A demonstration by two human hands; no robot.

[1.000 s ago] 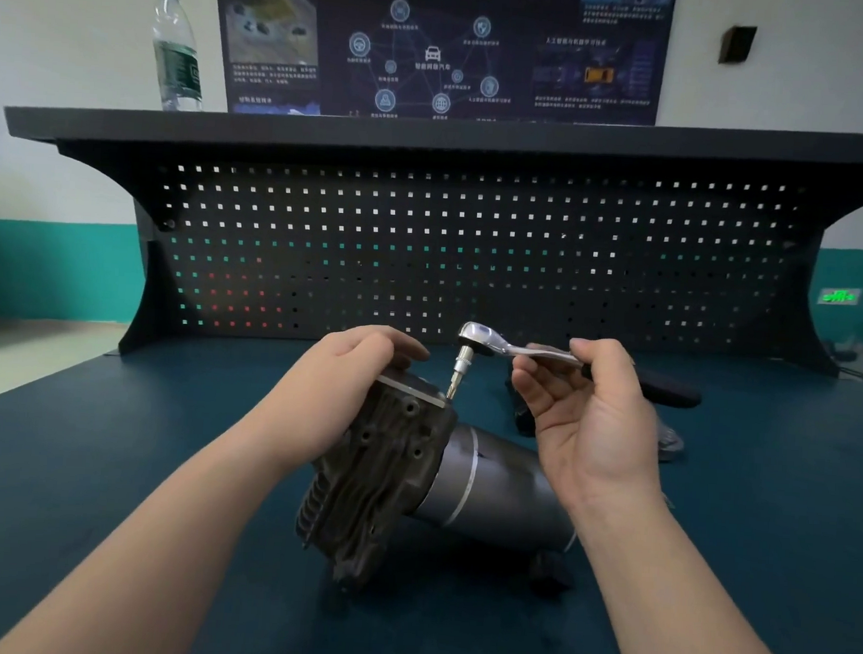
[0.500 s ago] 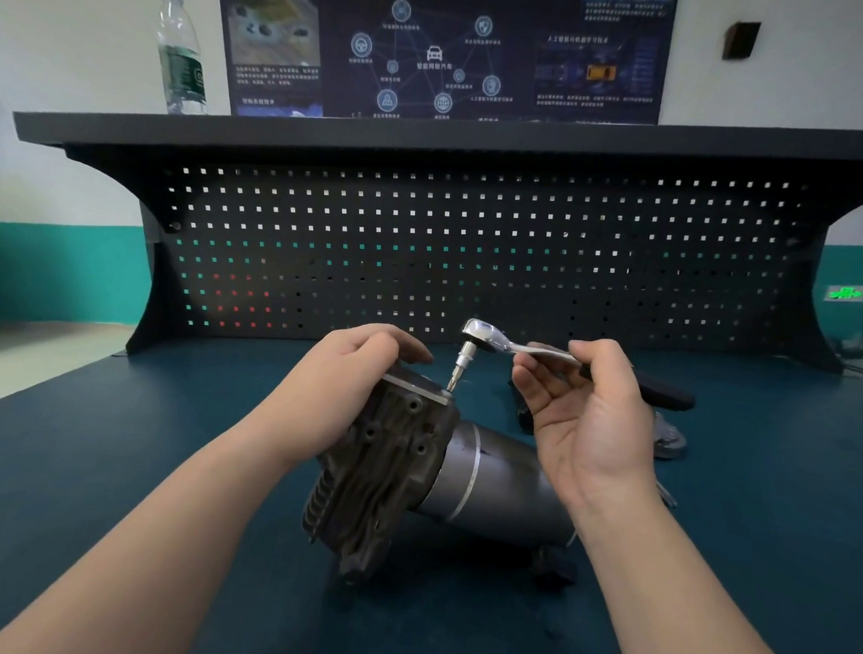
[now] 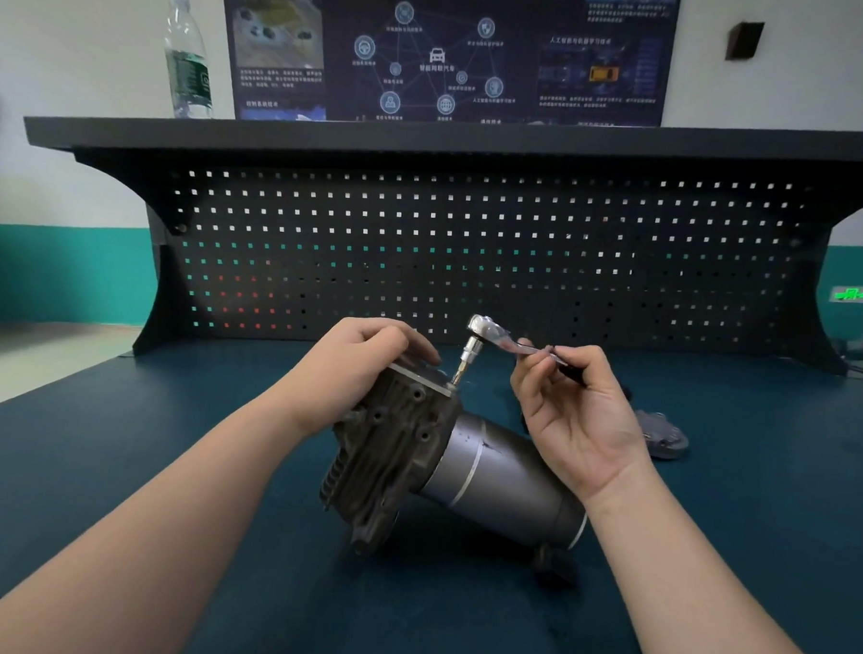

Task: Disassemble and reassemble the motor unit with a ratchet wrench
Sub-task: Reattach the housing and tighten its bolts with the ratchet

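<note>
The motor unit [image 3: 491, 475], a grey cylinder with a dark ribbed cast housing at its left end, lies tilted on the dark blue bench. My left hand [image 3: 362, 368] grips the top of the housing and its metal cover plate. My right hand [image 3: 572, 409] pinches the handle of the chrome ratchet wrench [image 3: 487, 329]. The wrench's socket bit points down onto the plate's right corner, where a bolt sits; the bolt head itself is hidden by the bit.
A grey metal part [image 3: 663, 436] lies on the bench behind my right hand. A black pegboard [image 3: 473, 249] with a shelf closes the back of the bench. A water bottle [image 3: 186, 59] stands on the shelf at the left.
My right hand has swung the wrench handle nearer, so the handle now points more toward me. The bit stays on the same corner, and my left hand keeps its grip.
</note>
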